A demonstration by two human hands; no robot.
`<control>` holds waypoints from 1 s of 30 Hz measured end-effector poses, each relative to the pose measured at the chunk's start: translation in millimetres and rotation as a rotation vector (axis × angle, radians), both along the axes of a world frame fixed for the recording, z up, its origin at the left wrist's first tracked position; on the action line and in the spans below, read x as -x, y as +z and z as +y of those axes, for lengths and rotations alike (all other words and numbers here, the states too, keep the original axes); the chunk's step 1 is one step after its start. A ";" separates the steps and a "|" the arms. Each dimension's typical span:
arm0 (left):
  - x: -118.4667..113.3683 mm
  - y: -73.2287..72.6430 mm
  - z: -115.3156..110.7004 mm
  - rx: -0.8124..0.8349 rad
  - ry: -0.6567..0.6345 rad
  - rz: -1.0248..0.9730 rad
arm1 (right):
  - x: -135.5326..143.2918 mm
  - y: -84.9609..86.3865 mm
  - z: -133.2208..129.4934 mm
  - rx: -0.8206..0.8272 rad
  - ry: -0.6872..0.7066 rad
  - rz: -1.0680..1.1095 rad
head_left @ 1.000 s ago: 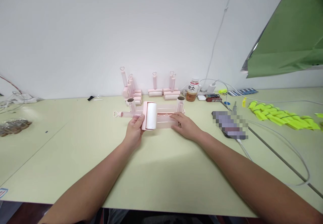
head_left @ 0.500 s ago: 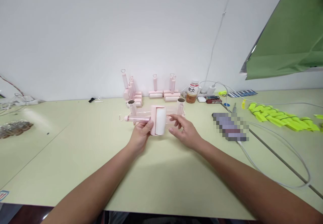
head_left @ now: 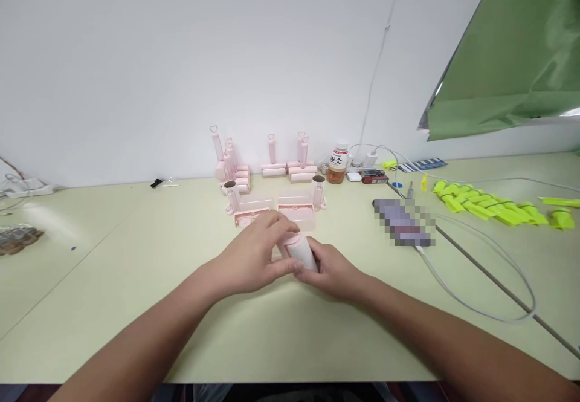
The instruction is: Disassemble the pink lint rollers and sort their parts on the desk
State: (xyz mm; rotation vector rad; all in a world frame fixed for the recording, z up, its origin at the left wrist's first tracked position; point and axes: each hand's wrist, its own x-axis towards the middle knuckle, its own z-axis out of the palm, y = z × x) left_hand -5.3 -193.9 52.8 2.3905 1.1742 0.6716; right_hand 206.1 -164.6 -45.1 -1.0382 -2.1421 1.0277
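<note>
A pink lint roller (head_left: 301, 252) with a white paper roll is tilted between my two hands, just above the table. My left hand (head_left: 254, 256) closes over its upper left end, fingers on the pink end cap and thumb on the white roll. From the right, my right hand (head_left: 334, 271) wraps round its lower part. Its handle is hidden from view. Just beyond my hands lie two opened pink cases with clear lids, a left case (head_left: 240, 216) and a right case (head_left: 296, 208). Beside them stand a left roll (head_left: 231, 191) and a right roll (head_left: 318, 190), each with an open brown core.
Several assembled pink lint rollers (head_left: 274, 170) stand upright along the wall. To their right are a white-capped bottle (head_left: 338, 163), a pixelated phone (head_left: 403, 222) on a white cable (head_left: 498, 233), and bundled bright yellow strips (head_left: 489, 202). Brown objects in plastic (head_left: 20, 240) lie far left.
The lint roller has come down closer to me and been turned, hiding its handle. My right hand, free before, now grips it; my left hand has shifted to its upper end.
</note>
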 end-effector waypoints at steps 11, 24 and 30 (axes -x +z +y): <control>-2.2 10.0 42.5 0.215 -0.147 0.108 | 3.9 -8.2 -3.1 -0.021 0.054 -0.014; 7.0 3.8 66.9 0.367 -0.317 0.164 | 13.3 -13.5 -3.3 -0.022 0.008 0.005; -1.2 10.8 70.7 0.292 -0.411 0.188 | 14.0 -18.9 -1.8 -0.037 -0.015 0.106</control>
